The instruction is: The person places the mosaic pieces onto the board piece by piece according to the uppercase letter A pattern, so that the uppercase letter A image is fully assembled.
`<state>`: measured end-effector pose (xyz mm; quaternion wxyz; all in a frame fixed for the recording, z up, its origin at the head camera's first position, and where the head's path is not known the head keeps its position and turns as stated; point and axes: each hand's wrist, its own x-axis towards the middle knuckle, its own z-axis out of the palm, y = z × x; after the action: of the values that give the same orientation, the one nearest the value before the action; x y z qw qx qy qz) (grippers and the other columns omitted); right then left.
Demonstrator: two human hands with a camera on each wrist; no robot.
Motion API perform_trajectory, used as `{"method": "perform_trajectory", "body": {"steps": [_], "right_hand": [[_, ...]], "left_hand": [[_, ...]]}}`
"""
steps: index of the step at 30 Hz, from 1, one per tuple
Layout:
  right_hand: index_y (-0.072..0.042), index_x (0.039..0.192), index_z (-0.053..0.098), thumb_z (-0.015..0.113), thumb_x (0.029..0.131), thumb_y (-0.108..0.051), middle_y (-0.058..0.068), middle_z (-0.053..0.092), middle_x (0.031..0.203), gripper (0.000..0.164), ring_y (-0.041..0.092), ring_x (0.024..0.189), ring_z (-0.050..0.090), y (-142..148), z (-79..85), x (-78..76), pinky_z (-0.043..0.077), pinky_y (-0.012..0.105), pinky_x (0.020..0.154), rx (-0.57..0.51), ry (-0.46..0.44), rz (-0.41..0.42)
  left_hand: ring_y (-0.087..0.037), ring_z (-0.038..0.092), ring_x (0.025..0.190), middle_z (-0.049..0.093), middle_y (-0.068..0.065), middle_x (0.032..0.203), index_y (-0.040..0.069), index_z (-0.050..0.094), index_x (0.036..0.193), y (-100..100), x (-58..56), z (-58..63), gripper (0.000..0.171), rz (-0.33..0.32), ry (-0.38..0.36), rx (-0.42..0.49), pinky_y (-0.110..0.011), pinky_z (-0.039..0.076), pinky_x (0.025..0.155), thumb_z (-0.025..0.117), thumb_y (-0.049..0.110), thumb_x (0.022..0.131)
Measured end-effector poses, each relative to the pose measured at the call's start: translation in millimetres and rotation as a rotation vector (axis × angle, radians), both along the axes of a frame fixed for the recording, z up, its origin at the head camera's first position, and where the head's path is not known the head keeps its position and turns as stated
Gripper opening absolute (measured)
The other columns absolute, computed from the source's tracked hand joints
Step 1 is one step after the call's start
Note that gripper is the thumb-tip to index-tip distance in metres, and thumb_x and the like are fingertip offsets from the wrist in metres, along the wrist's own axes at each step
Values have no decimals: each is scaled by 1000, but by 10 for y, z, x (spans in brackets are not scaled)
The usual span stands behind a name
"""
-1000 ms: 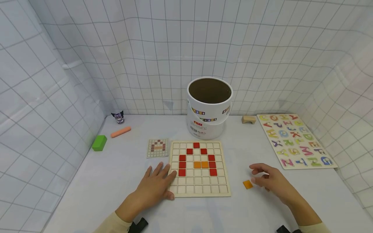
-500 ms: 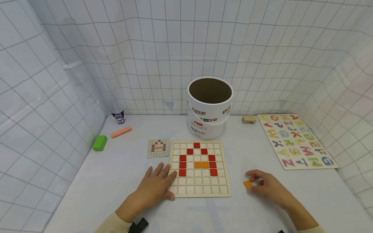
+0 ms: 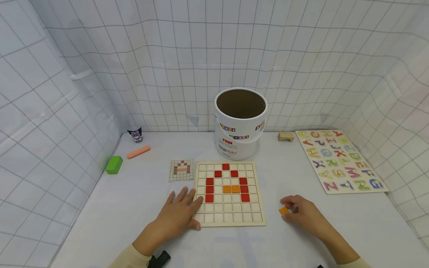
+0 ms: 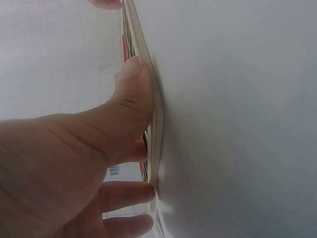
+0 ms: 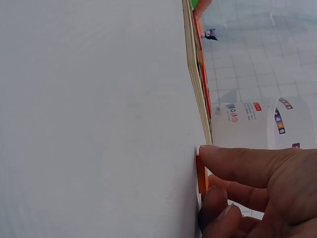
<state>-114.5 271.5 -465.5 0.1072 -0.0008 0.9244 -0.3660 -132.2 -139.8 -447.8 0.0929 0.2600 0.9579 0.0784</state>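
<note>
A wooden grid board [image 3: 231, 225] lies on the white table, with several red tiles [image 3: 209, 189] forming an arch and two orange tiles [image 3: 235, 189] side by side within it. Fingers spread, my left hand [image 3: 175, 214] rests at the board's left edge; its thumb lies along the edge in the left wrist view. To the right of the board, my right hand [image 3: 303, 214] pinches a loose orange tile [image 3: 283, 210] between thumb and index finger, low at the tabletop. The right wrist view shows that tile [image 5: 202, 174] edge-on, partly covered by the fingers.
A small pattern card [image 3: 181, 170] lies left of the board. Behind stands a white bucket [image 3: 236, 143]. An alphabet board [image 3: 340, 162] and a wooden arch block [image 3: 285, 137] are at right; a green block [image 3: 114, 165], orange stick [image 3: 138, 152] and small figurine [image 3: 136, 134] at left.
My right hand has moved slightly left and its thumb and index finger have closed on the loose orange tile. The left hand and the board stay where they were.
</note>
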Motion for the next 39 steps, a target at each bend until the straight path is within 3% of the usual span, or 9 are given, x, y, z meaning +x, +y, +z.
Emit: {"method": "perform_trajectory", "body": {"steps": [6,15,20,25,33,39], "right_hand": [[-13,108,71,83,82,-16,0,64,102,29,16,86,54,-19,10,-1,46,27,73,33,-20,-14],[-13,102,65,82,84,-14,1,55,80,25,16,72,54,-37,-3,-30,43,26,62,-27,-60,14],[-10,113,64,77,91,-16,5,56,79,26,18,60,55,2,23,-128,46,28,52,-171,-89,-21],[-2,127,60,75,94,-22,14,60,81,41,18,61,55,-40,63,-315,48,29,53,-395,-102,-15],[-2,138,54,73,95,-17,14,66,94,50,18,69,60,-514,88,-696,48,24,59,-631,-180,-11],[-5,131,54,71,95,-12,10,64,86,40,18,61,59,-1074,83,-822,48,25,55,-611,-250,118]], "left_hand": [[-46,32,148,44,-19,157,15,55,147,-2,4,5,82,1,-1,-1,-72,26,112,76,54,78],[-46,31,148,43,-19,158,15,54,148,-11,0,-5,82,-1,-3,6,-72,25,112,75,54,79],[-46,30,149,43,-19,158,15,54,149,-12,-4,0,82,0,-11,11,-72,25,113,75,53,80],[-46,30,149,42,-19,158,15,53,149,-15,-4,-3,82,2,-16,11,-71,24,113,75,53,80],[-46,29,150,42,-19,159,15,53,149,-15,-12,-13,84,8,-16,7,-71,23,114,75,54,79],[-45,29,150,41,-18,159,15,53,149,-11,-10,-11,84,13,-22,-1,-71,23,114,74,56,79]]}}
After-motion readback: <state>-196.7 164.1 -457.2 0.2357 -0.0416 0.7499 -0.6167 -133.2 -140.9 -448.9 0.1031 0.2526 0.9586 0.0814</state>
